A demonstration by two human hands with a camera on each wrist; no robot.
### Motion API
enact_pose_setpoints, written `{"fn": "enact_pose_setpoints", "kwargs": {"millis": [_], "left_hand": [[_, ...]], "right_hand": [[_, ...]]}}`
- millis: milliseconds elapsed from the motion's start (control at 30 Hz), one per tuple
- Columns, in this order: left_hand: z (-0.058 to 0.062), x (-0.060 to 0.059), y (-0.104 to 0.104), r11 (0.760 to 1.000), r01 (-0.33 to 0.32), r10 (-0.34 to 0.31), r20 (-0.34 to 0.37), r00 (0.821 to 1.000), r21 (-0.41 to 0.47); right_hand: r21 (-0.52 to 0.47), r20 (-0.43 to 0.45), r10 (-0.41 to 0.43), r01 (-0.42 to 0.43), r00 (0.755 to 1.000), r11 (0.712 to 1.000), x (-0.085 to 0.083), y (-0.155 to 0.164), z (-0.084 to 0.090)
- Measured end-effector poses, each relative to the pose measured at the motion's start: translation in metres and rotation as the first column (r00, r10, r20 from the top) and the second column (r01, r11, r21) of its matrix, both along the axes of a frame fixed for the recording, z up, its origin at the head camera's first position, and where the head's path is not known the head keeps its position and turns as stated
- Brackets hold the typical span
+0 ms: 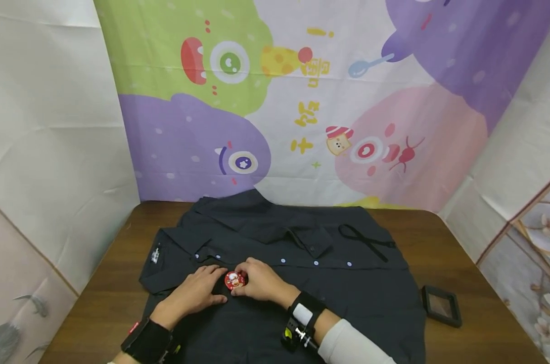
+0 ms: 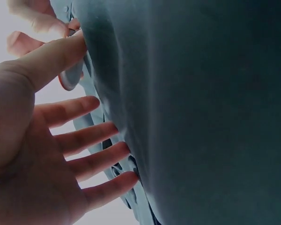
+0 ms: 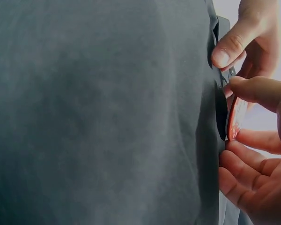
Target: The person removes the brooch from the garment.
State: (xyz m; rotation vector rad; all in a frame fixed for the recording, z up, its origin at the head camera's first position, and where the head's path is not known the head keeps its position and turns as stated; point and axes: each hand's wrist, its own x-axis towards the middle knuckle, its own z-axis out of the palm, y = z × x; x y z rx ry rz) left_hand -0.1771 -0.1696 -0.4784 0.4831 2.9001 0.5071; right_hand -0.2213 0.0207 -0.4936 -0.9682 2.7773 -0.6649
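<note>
A dark button-up shirt (image 1: pixel 357 303) lies spread over the table, its row of pale buttons running across it. On its front, my right hand (image 1: pixel 263 282) pinches the rim of a round red badge (image 1: pixel 233 280) with a printed picture, thumb on one edge and a finger on the other. In the right wrist view the badge (image 3: pixel 235 117) stands edge-on close to the cloth. My left hand (image 1: pixel 195 289) rests on the shirt just left of the badge, fingers spread and fairly straight. Its fingertips (image 2: pixel 126 180) touch the fabric in the left wrist view.
At the right of the brown wooden table (image 1: pixel 479 328) sits a small black frame (image 1: pixel 442 306), beside the shirt's edge. A thin black strap (image 1: pixel 366 239) lies across the shirt's upper right. Behind the table hangs a cartoon-printed cloth (image 1: pixel 293 167), with pale curtains at both sides.
</note>
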Motion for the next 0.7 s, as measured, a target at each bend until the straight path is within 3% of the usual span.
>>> {"fn": "enact_pose_setpoints", "kwargs": {"millis": [267,700], "left_hand": [[0.0008,0.0000,-0.0009,1.000,0.005,-0.005,0.002,1.000,0.013],[0.0009,0.0003,-0.0016,1.000,-0.001,0.000,0.018,1.000,0.025]], "right_hand": [[0.110,-0.093,0.082,-0.072,0.992,0.991,0.0021,-0.0054,-0.0002],[0.086,-0.101,0.069,-0.060,0.993,0.994,0.0019,-0.0028,0.0001]]}}
